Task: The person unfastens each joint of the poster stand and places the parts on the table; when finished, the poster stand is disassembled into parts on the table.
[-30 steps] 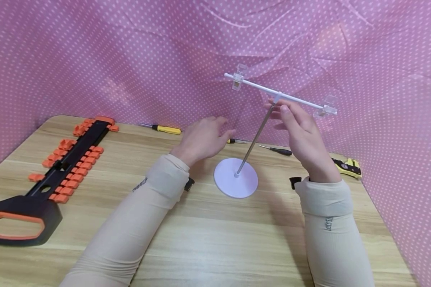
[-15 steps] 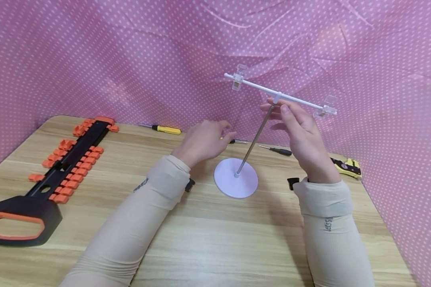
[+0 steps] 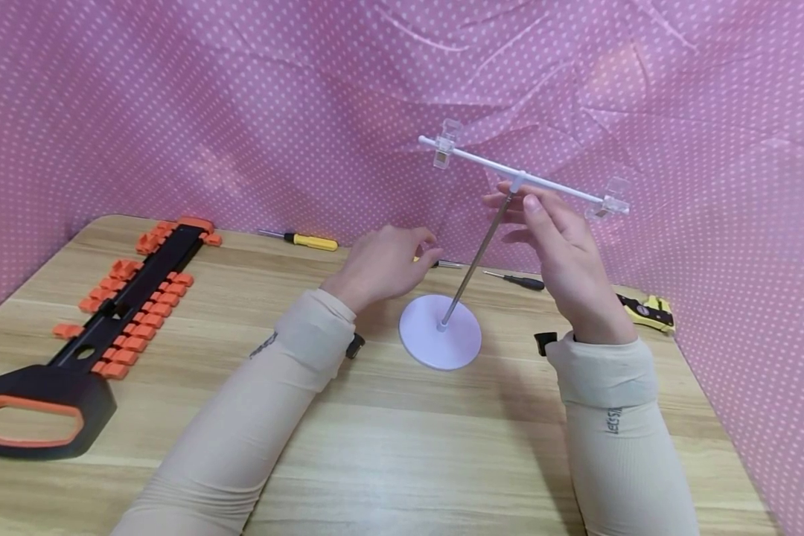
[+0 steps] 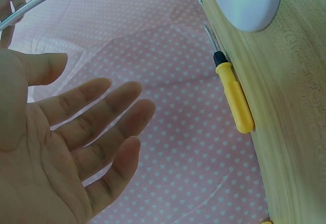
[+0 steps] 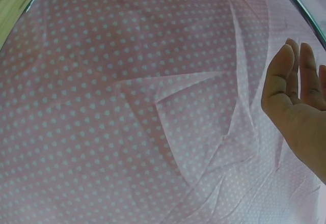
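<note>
A tabletop display stand has a round white base [image 3: 440,350], a thin metal rod [image 3: 476,260] and a white crossbar [image 3: 485,163]. Clear clips [image 3: 445,145] sit near both ends of the crossbar. My right hand [image 3: 566,257] is beside the top of the rod, just under the crossbar, its fingers loosely bent and apart from the rod in the right wrist view. Left of the base hovers my left hand [image 3: 383,264], palm bare and fingers spread in the left wrist view. Past its fingertips lies a yellow-handled screwdriver [image 4: 234,99], partly hidden by that hand in the head view.
Along the table's back edge lie another yellow screwdriver [image 3: 313,243] and a black one [image 3: 524,283]. A yellow-and-black tool [image 3: 648,313] is at the right edge. On the left is a black rack [image 3: 154,268] with several orange clips. Pink dotted cloth [image 3: 275,112] hangs behind.
My left hand has shifted slightly right and down, covering more of the screwdriver behind it. My right hand's fingers have moved a little to the left. The stand has not moved.
</note>
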A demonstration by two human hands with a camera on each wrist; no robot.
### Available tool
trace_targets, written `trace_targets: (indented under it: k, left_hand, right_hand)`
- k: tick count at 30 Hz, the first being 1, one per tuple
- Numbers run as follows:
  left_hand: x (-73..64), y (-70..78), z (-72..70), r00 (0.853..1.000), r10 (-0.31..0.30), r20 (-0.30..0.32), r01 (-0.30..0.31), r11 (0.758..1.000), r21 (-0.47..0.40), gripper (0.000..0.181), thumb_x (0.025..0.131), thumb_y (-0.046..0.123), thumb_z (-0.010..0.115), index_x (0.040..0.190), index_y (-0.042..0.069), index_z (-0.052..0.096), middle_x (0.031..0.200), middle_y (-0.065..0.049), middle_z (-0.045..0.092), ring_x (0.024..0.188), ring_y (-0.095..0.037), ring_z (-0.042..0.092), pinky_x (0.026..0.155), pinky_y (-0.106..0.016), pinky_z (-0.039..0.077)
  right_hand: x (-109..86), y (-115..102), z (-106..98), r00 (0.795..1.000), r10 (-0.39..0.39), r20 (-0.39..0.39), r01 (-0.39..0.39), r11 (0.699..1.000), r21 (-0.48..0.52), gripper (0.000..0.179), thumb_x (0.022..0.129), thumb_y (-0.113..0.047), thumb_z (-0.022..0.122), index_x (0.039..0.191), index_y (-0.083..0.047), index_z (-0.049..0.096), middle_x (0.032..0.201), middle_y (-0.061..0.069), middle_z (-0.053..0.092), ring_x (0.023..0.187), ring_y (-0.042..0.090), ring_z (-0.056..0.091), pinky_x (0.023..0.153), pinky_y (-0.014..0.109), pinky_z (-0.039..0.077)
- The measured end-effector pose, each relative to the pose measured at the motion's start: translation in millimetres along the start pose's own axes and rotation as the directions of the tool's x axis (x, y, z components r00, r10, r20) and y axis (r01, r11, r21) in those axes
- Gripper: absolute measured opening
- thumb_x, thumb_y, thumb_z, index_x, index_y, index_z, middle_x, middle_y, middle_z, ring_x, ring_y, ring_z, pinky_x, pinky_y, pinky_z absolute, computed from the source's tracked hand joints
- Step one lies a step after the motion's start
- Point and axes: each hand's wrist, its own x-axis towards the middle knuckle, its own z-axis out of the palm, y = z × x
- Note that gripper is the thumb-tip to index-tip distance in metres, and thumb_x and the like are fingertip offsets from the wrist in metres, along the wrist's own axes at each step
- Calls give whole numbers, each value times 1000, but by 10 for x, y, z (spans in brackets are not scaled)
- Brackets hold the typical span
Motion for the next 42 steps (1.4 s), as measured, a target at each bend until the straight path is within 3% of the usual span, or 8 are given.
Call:
trace_targets:
  k: [9, 15, 18, 22, 26, 29, 36, 42]
  left_hand:
    - [-2, 9, -6, 1000, -2, 10, 3, 999, -38, 45, 112, 49, 48, 143, 22, 65, 122, 1, 76, 102, -18, 71, 84, -40, 57]
    - [1, 7, -5, 999, 31, 21, -30, 996, -81, 42, 113, 46, 48, 143, 22, 65, 126, -1, 75, 105, -18, 72, 90, -41, 58]
    - [6, 0, -3, 996, 80, 29, -76, 990, -117, 42, 114, 43, 45, 144, 20, 65, 109, -2, 75, 90, -18, 68, 84, -40, 57]
    - [17, -11, 2, 989, 143, 31, -136, 977, -165, 43, 116, 42, 38, 136, 18, 67, 86, -2, 64, 76, -21, 58, 81, -40, 53]
    - [23, -8, 1, 987, 157, 30, -147, 966, -210, 47, 117, 46, 32, 129, 19, 68, 103, -2, 72, 100, -22, 68, 99, -43, 53]
    - [25, -2, -3, 986, 163, 42, -147, 953, -264, 51, 116, 48, 30, 134, 18, 67, 122, -4, 75, 117, -23, 69, 104, -45, 53]
    - [18, 21, -7, 977, 199, 75, -153, 903, -401, 54, 117, 48, 27, 144, 19, 64, 126, -1, 74, 100, -17, 72, 96, -41, 55]
    - [16, 46, 13, 968, 230, 99, -156, 864, -478, 53, 116, 49, 30, 142, 19, 65, 125, -4, 74, 97, -18, 74, 87, -37, 59]
  right_hand:
    - [-3, -22, 22, 1000, 1, 2, -1, 999, 44, 41, 115, -32, 44, 144, -9, 61, 135, 8, 68, 131, 34, 59, 101, 39, 49]
    - [-10, -32, 29, 1000, 5, 6, -5, 998, 57, 40, 115, -31, 44, 144, -8, 61, 134, 8, 69, 130, 33, 60, 101, 37, 50]
    - [-16, -43, 36, 1000, 6, 6, -7, 999, 46, 41, 115, -32, 44, 144, -9, 61, 135, 9, 68, 130, 33, 60, 101, 37, 49]
    - [-21, -58, 50, 1000, 9, 0, -9, 999, 41, 40, 115, -32, 44, 144, -10, 61, 135, 10, 68, 130, 32, 60, 101, 37, 48]
    - [-24, -67, 71, 1000, 8, -11, -7, 999, 49, 39, 115, -32, 45, 143, -10, 61, 132, 10, 69, 128, 33, 60, 100, 38, 48]
    - [-25, -71, 92, 1000, 5, -16, -4, 999, 52, 39, 115, -31, 45, 143, -10, 61, 129, 9, 69, 126, 34, 60, 100, 40, 48]
    - [-22, -72, 129, 1000, 15, -15, -14, 998, 55, 39, 115, -29, 44, 145, -9, 57, 126, 7, 69, 124, 28, 61, 101, 38, 49]
    - [-24, -66, 138, 1000, 16, -16, -15, 997, 71, 39, 115, -29, 44, 145, -9, 57, 126, 7, 69, 124, 31, 60, 101, 38, 49]
